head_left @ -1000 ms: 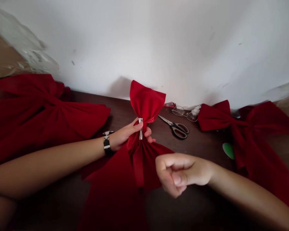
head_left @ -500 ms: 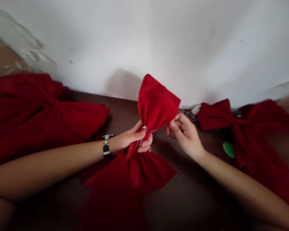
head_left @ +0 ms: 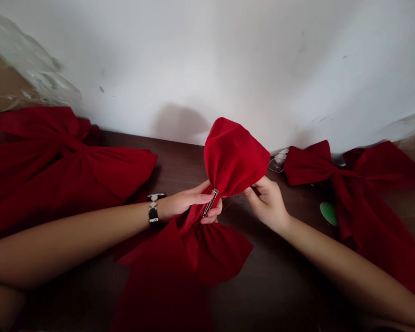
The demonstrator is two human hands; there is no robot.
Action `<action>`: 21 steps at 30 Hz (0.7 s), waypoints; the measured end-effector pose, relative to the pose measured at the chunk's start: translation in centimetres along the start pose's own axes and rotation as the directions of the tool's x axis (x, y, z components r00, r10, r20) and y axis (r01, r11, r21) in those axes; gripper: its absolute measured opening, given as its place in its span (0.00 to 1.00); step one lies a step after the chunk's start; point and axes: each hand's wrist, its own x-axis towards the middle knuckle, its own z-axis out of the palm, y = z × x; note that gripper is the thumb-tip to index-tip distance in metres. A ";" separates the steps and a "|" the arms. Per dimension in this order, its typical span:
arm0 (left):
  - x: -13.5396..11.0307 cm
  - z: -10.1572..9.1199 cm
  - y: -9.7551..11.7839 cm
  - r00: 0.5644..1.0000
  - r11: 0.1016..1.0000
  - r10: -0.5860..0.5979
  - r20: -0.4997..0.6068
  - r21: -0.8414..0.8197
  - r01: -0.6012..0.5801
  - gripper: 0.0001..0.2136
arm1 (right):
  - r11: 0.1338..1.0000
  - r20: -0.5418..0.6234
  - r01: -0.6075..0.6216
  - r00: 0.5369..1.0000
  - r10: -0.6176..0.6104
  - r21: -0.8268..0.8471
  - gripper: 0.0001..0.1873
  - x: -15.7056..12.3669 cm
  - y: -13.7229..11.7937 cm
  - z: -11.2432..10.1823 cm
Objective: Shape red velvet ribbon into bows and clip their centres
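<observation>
- Rear, from my remote view: wall behind the counter.
- My left: left bow on the counter.
- Centre: centre bow, held above the counter.
- My right: right bow on the counter.
- Between centre and right bows, by the wall: eyeglasses.
- Just beside the right bow, on its near side: oval piece.

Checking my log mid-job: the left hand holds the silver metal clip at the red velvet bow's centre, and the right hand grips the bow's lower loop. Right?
No: the head view shows the right hand on the red velvet bow's upper loop, not the lower. The left hand holds the silver metal clip as you say.
</observation>
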 end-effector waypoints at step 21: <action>-0.3 0.1 -0.1 0.990 0.995 -0.095 0.102 0.014 0.094 0.15 | 0.880 0.204 -0.307 0.948 0.246 0.364 0.14 0.3 -1.2 0.5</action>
